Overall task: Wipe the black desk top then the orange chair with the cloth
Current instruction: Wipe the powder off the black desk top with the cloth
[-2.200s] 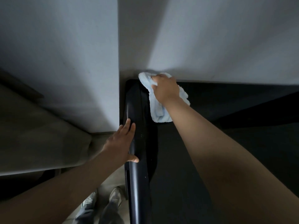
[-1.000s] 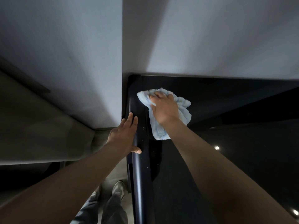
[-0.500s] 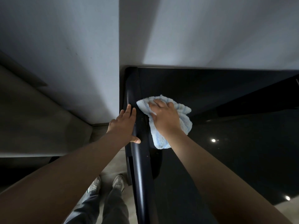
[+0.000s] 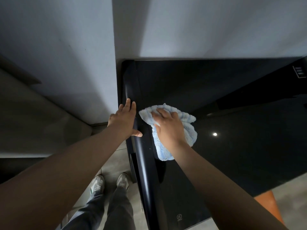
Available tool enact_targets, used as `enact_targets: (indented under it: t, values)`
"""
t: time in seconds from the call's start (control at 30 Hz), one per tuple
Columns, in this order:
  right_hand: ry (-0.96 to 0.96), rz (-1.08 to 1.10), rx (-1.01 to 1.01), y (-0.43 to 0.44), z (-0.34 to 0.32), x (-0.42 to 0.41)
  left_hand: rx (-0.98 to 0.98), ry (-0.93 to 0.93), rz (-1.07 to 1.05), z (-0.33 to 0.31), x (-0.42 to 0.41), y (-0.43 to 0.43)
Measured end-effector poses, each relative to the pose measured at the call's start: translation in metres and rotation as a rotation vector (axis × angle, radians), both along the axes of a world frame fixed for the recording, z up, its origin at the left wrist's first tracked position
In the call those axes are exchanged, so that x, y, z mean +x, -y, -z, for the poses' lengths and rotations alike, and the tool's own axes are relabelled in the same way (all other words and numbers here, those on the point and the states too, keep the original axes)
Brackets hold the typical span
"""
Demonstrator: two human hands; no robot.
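Observation:
The glossy black desk top fills the right half of the head view, pushed into a wall corner. My right hand presses a fluffy light blue cloth flat on the desk near its left edge, fingers gripping the cloth. My left hand rests flat with fingers spread on the desk's rounded left rim, holding nothing. A sliver of the orange chair shows at the bottom right, beyond the desk's edge and partly behind my right forearm.
Grey walls meet in a corner right behind the desk. A grey slab lies to the left. My legs and grey shoes stand on the tiled floor beside the desk's left side.
My right hand has drawn the cloth back from the far corner along the desk's left edge toward me. My left hand stays on the rim. The orange chair has come into view.

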State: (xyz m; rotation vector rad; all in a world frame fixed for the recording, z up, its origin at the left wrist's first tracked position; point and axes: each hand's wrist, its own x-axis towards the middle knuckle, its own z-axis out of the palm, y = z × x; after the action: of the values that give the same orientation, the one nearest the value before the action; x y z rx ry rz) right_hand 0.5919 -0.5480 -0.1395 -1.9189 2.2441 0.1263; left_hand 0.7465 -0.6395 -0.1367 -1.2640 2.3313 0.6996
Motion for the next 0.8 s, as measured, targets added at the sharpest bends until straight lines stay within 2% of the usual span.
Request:
enact_targets:
  t: [0.27, 0.37, 0.43, 0.57, 0.67, 0.8]
  values:
    - [0.0, 0.02, 0.024, -0.034, 0.0, 0.01, -0.022, 0.002, 0.015, 0.0, 0.002, 0.0]
    - [0.006, 0.06, -0.062, -0.052, -0.005, 0.016, -0.029, -0.006, 0.028, -0.003, 0.002, 0.0]
    - [0.006, 0.077, -0.039, -0.064, -0.007, 0.02, -0.028, -0.003, 0.048, -0.007, 0.002, 0.0]
    - [-0.015, 0.066, 0.032, -0.085, -0.008, 0.027, -0.065, -0.028, 0.192, -0.013, 0.01, -0.008]
    - [-0.077, 0.094, -0.122, -0.103, -0.016, 0.036, -0.062, -0.015, 0.311, -0.012, 0.017, -0.021]
    - [-0.064, 0.132, -0.102, -0.129, -0.013, 0.045, -0.064, -0.028, 0.388, -0.007, 0.021, -0.038]
